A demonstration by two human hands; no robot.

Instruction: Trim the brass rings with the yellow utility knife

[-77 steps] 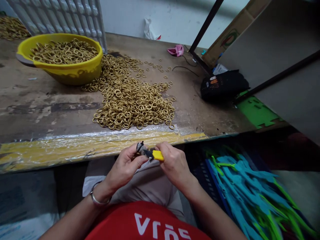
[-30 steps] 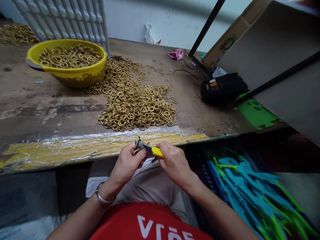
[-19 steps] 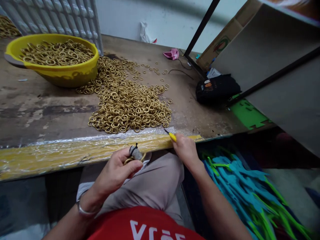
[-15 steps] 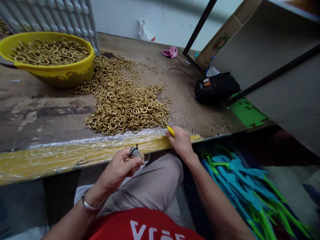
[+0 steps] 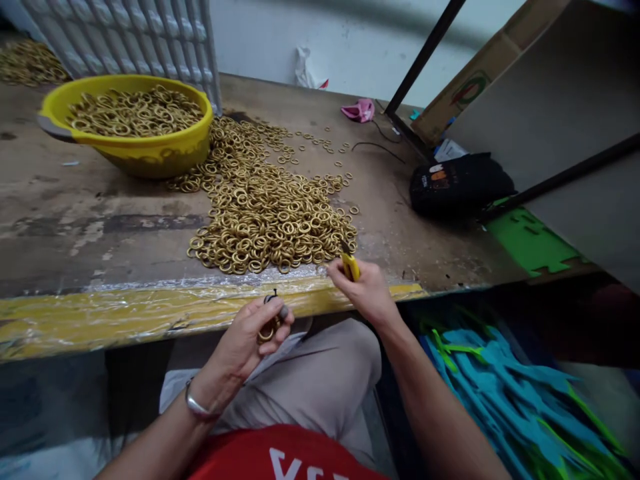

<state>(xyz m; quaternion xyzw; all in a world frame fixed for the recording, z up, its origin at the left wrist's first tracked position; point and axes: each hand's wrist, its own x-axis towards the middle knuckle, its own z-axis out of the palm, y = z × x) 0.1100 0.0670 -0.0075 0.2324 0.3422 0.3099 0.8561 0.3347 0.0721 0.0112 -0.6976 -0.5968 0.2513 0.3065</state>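
Note:
My left hand is closed below the table edge, over my lap, holding a few brass rings; a grey wrapped fingertip shows above them. My right hand is raised at the table's front edge, pinching a small yellow-handled knife whose dark tip points at the near corner of a big heap of brass rings on the wooden table.
A yellow bowl full of rings stands at the back left beside a white lattice crate. A black pouch, a pink object and cardboard lie right. Blue and green foam pieces fill a crate below right.
My right hand left the left hand and carried the yellow knife up to the table edge by the ring heap. My left hand stayed low, still holding rings.

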